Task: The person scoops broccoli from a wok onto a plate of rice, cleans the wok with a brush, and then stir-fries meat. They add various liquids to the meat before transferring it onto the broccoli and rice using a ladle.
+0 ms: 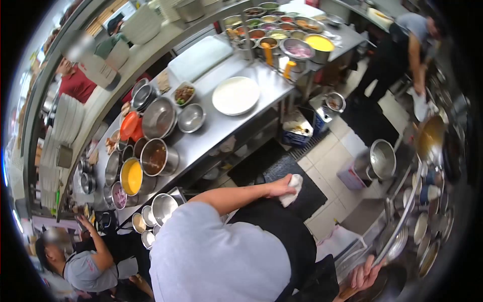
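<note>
My left hand (279, 186) is closed around a bunched white cloth (291, 191), held out in front of my dark apron (271, 224). Down at the lower right, my right hand (366, 275) has its fingers wrapped round a long-handled utensil, whose wooden end (347, 293) sticks out below the fist. Its metal shaft (402, 221) appears to run up toward a wok (430, 138) with brownish contents. A dark pan (390, 283) lies just beside my right hand.
The steel counter (201, 143) holds a white plate (236, 95), metal bowls and a pot of yellow liquid (132, 176). A steel pot (382, 158) stands right of the floor mat (302, 194). One person (402, 50) bends at the upper right; another (90, 267) is at lower left.
</note>
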The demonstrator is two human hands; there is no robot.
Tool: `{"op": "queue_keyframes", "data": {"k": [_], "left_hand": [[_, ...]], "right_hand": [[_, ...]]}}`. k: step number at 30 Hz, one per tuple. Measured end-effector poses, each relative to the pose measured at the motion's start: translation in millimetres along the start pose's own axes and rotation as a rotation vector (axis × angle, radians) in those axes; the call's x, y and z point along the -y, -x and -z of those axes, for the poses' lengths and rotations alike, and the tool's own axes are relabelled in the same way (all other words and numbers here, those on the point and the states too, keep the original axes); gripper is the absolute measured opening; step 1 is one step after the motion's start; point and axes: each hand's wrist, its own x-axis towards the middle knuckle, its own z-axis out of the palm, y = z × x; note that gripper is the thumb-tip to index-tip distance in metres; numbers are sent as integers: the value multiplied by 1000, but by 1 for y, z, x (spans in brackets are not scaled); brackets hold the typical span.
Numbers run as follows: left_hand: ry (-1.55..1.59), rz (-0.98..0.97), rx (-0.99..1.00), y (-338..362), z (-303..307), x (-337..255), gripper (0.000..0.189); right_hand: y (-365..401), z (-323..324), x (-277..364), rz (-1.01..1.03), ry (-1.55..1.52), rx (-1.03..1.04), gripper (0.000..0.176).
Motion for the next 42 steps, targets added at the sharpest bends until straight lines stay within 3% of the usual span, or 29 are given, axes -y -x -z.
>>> {"op": "queue_keyframes", "data": {"k": [2, 3, 4, 5, 6, 7, 8, 9, 11, 12, 17, 19, 20, 22, 23, 25, 26, 28, 29, 30, 31, 32, 33, 34, 35, 36, 38, 40, 42], "left_hand": [[-78, -73, 73, -22, -56, -24, 61], [-92, -115, 125, -35, -82, -26, 59], [-109, -154, 205, -51, -113, -29, 57], [-166, -130, 200, -57, -139, -41, 56], [-244, -107, 257, -63, -164, -51, 55], [-307, -105, 311, -91, -187, -35, 53], [-375, 27, 569, -102, -207, -53, 50], [-310, 80, 480, -72, -241, -92, 49], [-315, -93, 515, -125, -250, -47, 54], [-224, -193, 598, -116, -269, -60, 52], [-476, -287, 643, -157, -318, -72, 46], [-485, -318, 651, -169, -342, -77, 52], [-468, -371, 666, -176, -353, -79, 54], [-615, -363, 770, -214, -366, -75, 55], [-609, -323, 834, -219, -380, -77, 55], [-779, -314, 879, -229, -399, -78, 46], [-829, -314, 940, -245, -401, -67, 43], [-1092, -779, 895, -255, -409, -60, 42], [-1093, -789, 883, -255, -412, -61, 48], [-1096, -779, 913, -259, -415, -64, 48], [-1058, -611, 974, -262, -417, -66, 48], [-1023, -443, 1030, -265, -418, -68, 48], [-916, -257, 1043, -267, -416, -65, 56], [-918, -249, 1075, -263, -415, -65, 56], [-859, -226, 1066, -253, -415, -71, 60], [-801, -205, 1058, -248, -416, -74, 65], [-921, -400, 1059, -252, -408, -72, 73], [-925, -386, 1081, -261, -408, -73, 73], [-1189, -428, 1092, -267, -406, -76, 77]], "right_hand": [[88, -4, 23, 22, 37, -319, 24], [126, 7, 32, 73, 4, -293, 32], [137, -15, 25, 418, 227, -382, 51], [169, 12, 25, 443, 178, -424, 51], [185, -11, 23, 520, 143, -504, 51], [199, -33, 13, 691, 368, -1179, 51], [208, -47, 13, 715, 357, -1178, 53], [195, -77, 24, 747, 299, -1391, 56], [229, -81, 17, 892, 307, -1373, 63], [241, -84, 17, 901, 353, -1391, 65], [282, -67, 40, 1032, 346, -1683, 66], [300, -43, 52, 797, 585, -1977, 63], [309, -29, 61, 816, 581, -1998, 63], [329, 4, 82, 335, 1039, -2397, 63], [351, 34, 85, 345, 1028, -2419, 63], [397, 92, 91, -94, 1770, -2551, 64], [404, 98, 108, -111, 1768, -2567, 64], [413, 98, 140, -254, 1185, -2393, 66], [418, 90, 151, -266, 1166, -2420, 66], [410, 69, 165, -169, 888, -2372, 65], [406, 55, 171, -70, 623, -2301, 65], [407, 56, 156, -79, 598, -2325, 65], [407, 58, 134, -133, 918, -2459, 61], [412, 61, 109, -202, 1261, -2558, 58], [417, 63, 85, -238, 1328, -2631, 62], [412, 53, 68, -245, 1309, -2664, 62], [404, 37, 40, -331, 1154, -2858, 66], [414, 27, 15, -369, 1053, -2920, 67], [427, 19, -8, -407, 962, -2963, 67]]}}
